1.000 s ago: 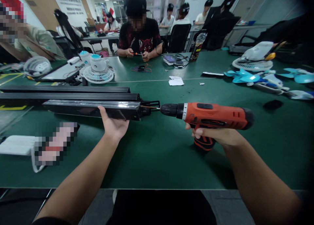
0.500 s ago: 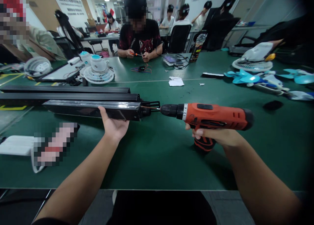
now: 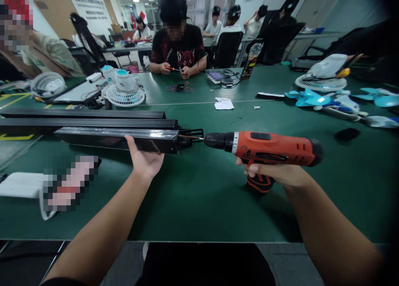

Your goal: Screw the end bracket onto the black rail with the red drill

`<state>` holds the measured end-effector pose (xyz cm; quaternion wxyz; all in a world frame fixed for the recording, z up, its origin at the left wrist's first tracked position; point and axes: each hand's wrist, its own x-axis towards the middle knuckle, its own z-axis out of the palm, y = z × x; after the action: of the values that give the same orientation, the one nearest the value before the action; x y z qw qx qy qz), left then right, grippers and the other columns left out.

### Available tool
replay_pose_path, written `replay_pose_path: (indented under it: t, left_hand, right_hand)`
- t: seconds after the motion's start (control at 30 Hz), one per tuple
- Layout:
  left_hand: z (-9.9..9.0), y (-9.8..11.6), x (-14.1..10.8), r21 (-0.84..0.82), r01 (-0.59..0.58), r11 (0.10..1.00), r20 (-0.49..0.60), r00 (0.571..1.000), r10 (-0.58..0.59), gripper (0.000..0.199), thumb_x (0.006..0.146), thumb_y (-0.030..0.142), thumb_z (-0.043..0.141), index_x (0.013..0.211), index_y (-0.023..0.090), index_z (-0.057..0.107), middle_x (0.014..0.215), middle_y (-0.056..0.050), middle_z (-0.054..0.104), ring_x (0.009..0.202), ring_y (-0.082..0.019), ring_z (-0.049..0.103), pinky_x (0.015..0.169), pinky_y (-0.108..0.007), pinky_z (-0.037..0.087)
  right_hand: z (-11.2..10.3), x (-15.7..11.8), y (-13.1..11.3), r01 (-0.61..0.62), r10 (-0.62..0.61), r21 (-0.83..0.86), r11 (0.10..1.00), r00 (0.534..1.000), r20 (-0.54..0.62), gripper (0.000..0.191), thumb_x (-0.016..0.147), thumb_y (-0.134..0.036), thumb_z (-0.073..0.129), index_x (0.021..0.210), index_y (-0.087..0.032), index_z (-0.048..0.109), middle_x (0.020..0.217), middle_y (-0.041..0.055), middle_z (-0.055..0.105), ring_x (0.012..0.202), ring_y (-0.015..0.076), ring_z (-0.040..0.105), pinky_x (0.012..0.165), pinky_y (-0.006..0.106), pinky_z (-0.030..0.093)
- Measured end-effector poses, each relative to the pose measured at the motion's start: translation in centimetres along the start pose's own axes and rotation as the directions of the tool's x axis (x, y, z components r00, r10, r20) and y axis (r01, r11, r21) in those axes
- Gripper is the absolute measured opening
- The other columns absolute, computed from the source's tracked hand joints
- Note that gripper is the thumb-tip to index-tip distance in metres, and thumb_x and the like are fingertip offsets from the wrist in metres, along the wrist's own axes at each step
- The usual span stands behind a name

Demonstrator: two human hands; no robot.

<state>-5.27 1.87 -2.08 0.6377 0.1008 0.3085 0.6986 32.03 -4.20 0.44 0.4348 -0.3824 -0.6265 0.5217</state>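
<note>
My right grip (image 3: pixel 268 171) is wrapped round the handle of the drill (image 3: pixel 274 148), whose body sits above my fingers, long axis running left to right, chuck pointing left. My left grip (image 3: pixel 146 159) holds the bar (image 3: pixel 99 141) close to its right end, thumb on the near face, other fingers hidden. The bar stretches left over the surface (image 3: pixel 202 207), its right end facing the chuck. Small digits mark the drill's collar (image 3: pixel 235 142); the far sign (image 3: pixel 87 4) is too blurred to read.
</note>
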Motion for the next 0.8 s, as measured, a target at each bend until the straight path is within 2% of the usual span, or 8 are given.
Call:
replay_pose_path:
  t: [0.27, 0.53, 0.8]
  left_hand:
    - [-0.68, 0.04, 0.58, -0.025, 0.020, 0.999, 0.019, 1.000, -0.019, 0.087, 0.101, 0.094, 0.060, 0.163, 0.033, 0.070, 0.148, -0.007, 0.085, 0.147, -0.031, 0.076, 0.125, -0.043, 0.061]
    - [-0.20, 0.01, 0.25, -0.037, 0.010, 0.999, -0.007, 1.000, -0.010, 0.086, 0.102, 0.093, 0.060, 0.158, 0.029, 0.073, 0.153, -0.009, 0.083, 0.149, -0.031, 0.074, 0.126, -0.042, 0.061]
    - [-0.64, 0.06, 0.55, -0.024, 0.019, 1.000, 0.030, 0.999, -0.018, 0.087, 0.102, 0.093, 0.059, 0.166, 0.034, 0.068, 0.147, -0.007, 0.085, 0.144, -0.030, 0.077, 0.123, -0.042, 0.062]
  right_hand:
    - [0.02, 0.06, -0.08, -0.016, 0.016, -0.010, 1.000, 1.000, 0.003, 0.023, 0.088, -0.038, 0.102, 0.104, -0.026, 0.092, 0.092, 0.0045, 0.089, 0.063, 0.0126, 0.075, 0.063, 0.024, 0.071]
    - [0.11, 0.06, -0.06, -0.023, 0.023, 0.003, 1.000, 1.000, -0.014, 0.027, 0.086, -0.038, 0.103, 0.105, -0.025, 0.091, 0.093, 0.0057, 0.089, 0.062, 0.0144, 0.074, 0.061, 0.027, 0.072]
    - [0.07, 0.05, -0.01, -0.024, 0.024, 0.035, 0.999, 1.000, -0.008, 0.028, 0.086, -0.038, 0.105, 0.107, -0.026, 0.092, 0.094, 0.0045, 0.090, 0.063, 0.0123, 0.076, 0.064, 0.023, 0.072]
